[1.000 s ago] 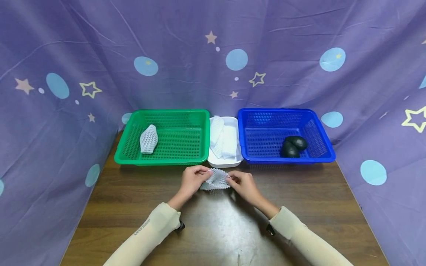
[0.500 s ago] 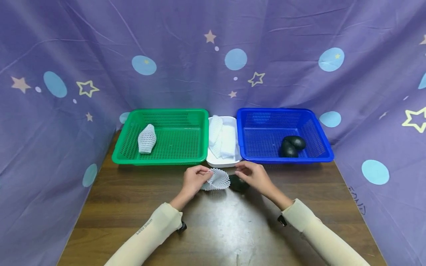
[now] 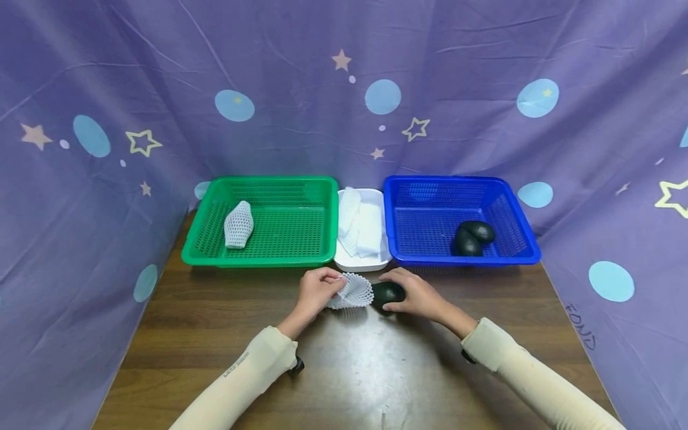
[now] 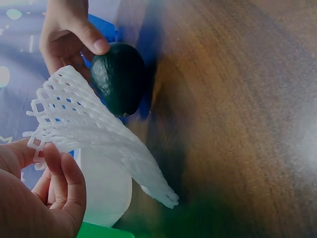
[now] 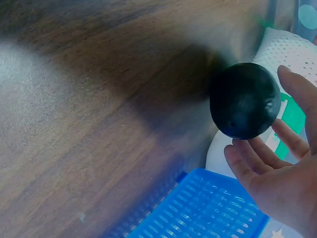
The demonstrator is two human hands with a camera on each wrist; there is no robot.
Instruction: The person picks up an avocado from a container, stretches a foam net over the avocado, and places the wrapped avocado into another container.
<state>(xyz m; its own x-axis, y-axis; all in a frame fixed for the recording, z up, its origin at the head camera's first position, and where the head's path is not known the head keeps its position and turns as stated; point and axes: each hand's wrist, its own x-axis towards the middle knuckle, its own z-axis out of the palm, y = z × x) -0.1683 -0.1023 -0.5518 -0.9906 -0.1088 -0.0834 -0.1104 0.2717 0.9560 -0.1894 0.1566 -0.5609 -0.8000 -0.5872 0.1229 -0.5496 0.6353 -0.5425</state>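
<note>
My left hand (image 3: pixel 317 292) pinches the rim of a white foam net sleeve (image 3: pixel 356 291), whose mouth is spread toward the right. Beside that mouth, a dark green avocado (image 3: pixel 388 293) is held by my right hand (image 3: pixel 421 297), with thumb and fingers around it. In the left wrist view the avocado (image 4: pixel 119 79) is outside the net (image 4: pixel 94 129), just beyond its open edge. The right wrist view has the fingers under the avocado (image 5: pixel 245 100) and the thumb at its side.
A green basket (image 3: pixel 258 261) at the left holds a net-wrapped item (image 3: pixel 239 225). A white tray (image 3: pixel 359 261) with folded nets (image 3: pixel 369 230) stands in the middle. Two avocados (image 3: pixel 477 231) lie in the blue basket (image 3: pixel 462 260). Behind hangs a purple curtain (image 3: pixel 301 89).
My right hand let go of the net's rim, moved right and took hold of the avocado. My left hand has kept its pinch on the net, nearly in place.
</note>
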